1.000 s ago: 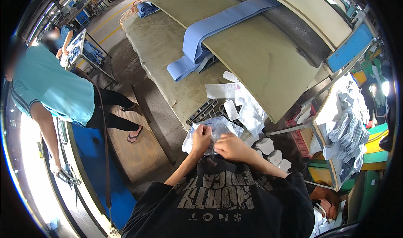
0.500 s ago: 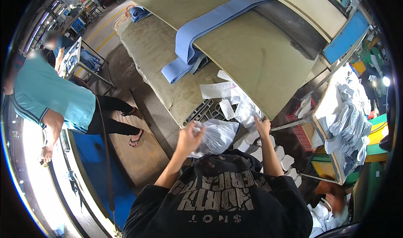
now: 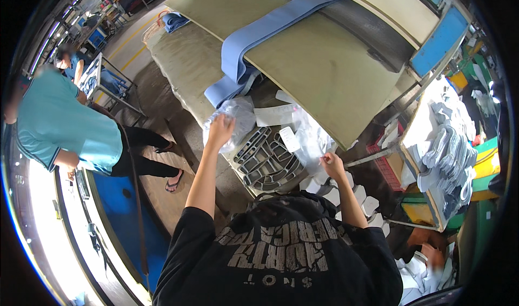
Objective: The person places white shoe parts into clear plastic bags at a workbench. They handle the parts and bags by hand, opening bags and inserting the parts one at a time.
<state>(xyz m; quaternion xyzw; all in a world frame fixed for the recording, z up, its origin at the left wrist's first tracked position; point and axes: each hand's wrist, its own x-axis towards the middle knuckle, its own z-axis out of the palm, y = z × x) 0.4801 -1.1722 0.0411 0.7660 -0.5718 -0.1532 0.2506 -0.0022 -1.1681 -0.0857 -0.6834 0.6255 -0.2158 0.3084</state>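
A bunched clear plastic bag (image 3: pixel 241 111) is in my left hand (image 3: pixel 219 132), over the left edge of the worktable. Its fingers are closed on the film; whatever the bag contains is hard to make out. My right hand (image 3: pixel 333 165) has its fingers curled together at the edge of a loose heap of clear plastic film (image 3: pixel 312 146). What those fingers pinch, if anything, is too small to tell. Between my hands lie several metal cutting dies (image 3: pixel 270 163) with curved outlines. White paper slips (image 3: pixel 274 116) and a white tag (image 3: pixel 290 139) rest beside the film.
A long blue fabric strip (image 3: pixel 235 57) drapes over the raised olive board (image 3: pixel 324 74). White rounded pieces (image 3: pixel 369 205) lie below my right hand. Grey-white cut pieces (image 3: pixel 451 138) fill a rack at right, near a red crate (image 3: pixel 385 163). A person in teal (image 3: pixel 65 122) stands left.
My left hand has carried the plastic bag forward and left, uncovering the metal dies. My right hand has moved slightly left and down, its fingers curling in.
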